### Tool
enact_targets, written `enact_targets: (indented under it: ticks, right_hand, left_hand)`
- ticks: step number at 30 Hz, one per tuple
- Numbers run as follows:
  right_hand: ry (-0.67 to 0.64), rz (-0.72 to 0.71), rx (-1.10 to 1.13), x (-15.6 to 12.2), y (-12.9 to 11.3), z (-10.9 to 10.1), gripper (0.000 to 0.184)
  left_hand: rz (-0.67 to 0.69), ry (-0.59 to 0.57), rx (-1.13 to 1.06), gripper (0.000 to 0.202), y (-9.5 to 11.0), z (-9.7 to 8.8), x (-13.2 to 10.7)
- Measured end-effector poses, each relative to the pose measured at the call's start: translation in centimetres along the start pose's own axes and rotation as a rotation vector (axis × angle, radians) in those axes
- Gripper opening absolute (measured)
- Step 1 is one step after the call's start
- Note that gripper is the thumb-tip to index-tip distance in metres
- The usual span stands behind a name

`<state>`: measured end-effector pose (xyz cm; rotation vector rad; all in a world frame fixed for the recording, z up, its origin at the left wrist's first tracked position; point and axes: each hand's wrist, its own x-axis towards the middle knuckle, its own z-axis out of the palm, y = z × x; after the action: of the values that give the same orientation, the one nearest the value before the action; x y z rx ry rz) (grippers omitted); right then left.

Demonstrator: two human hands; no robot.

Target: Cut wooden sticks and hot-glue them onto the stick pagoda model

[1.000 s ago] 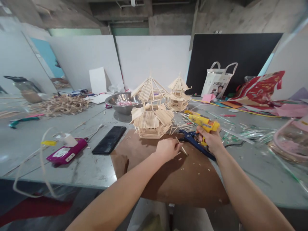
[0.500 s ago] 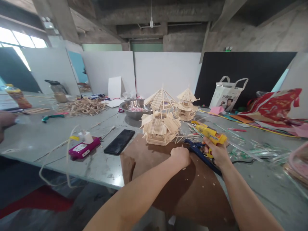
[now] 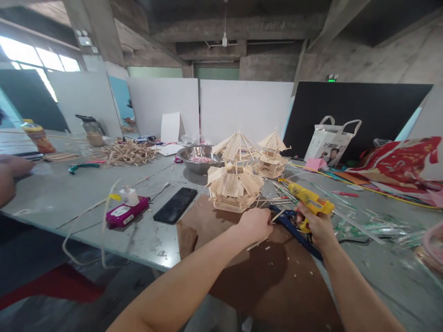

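My left hand (image 3: pixel 255 225) is closed over the brown board (image 3: pixel 238 276), with a thin wooden stick (image 3: pixel 278 216) jutting from its fingertips. Wrapped around the handle of a yellow glue gun (image 3: pixel 311 199) is my right hand (image 3: pixel 320 229); the nozzle points up and left. Between my hands lies a dark blue hand tool (image 3: pixel 297 231), partly hidden. Just beyond my left hand stands a pavilion model of wooden sticks (image 3: pixel 235 188), its pointed roof raised over a lower tier. A smaller stick pavilion (image 3: pixel 272 157) stands behind it.
A black phone (image 3: pixel 175 205) and a purple power strip (image 3: pixel 127 212) lie to the left. Behind are a metal bowl (image 3: pixel 194 154) and a heap of wood pieces (image 3: pixel 128 153). Clear plastic wrappers (image 3: pixel 377 226) spread at right. Another person's arm (image 3: pixel 12 173) shows at far left.
My left hand has turned, and the stick in its fingers now shows more. The glue gun stays in my right hand, near the same spot. The whole view has shifted slightly.
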<state>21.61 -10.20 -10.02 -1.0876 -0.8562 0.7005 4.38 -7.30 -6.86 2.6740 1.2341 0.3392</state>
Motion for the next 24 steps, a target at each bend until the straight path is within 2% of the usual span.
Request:
enact_targets:
  ticks: [5,7,11,17,19,24]
  right_hand:
    - [0.002,-0.020,0.030,-0.4,-0.1,0.4,0.026]
    - [-0.025,-0.015,0.022,-0.5,-0.1,0.4,0.025]
    - [-0.103,-0.003,-0.024,-0.4,0.0,0.3,0.020]
    - [-0.226,-0.008,0.039,-0.6,-0.4,0.5,0.016]
    - [-0.246,-0.006,0.076,-0.7,-0.6,0.6,0.014]
    - [-0.195,-0.009,0.208,-0.4,-0.5,0.6,0.014]
  left_hand:
    - [0.191,0.022,-0.147,0.022,-0.5,-0.3,-0.1]
    - [0.222,0.048,-0.213,0.021,-0.5,-0.4,0.1]
    - [0.165,0.131,-0.339,0.020,-0.7,-1.1,0.9]
    - [0.137,0.166,-0.441,0.013,-1.5,-2.1,1.9]
    - [0.068,0.179,-0.584,0.011,-1.5,-1.8,2.0]
    - [-0.221,0.122,-1.289,0.026,-0.6,0.5,1.7]
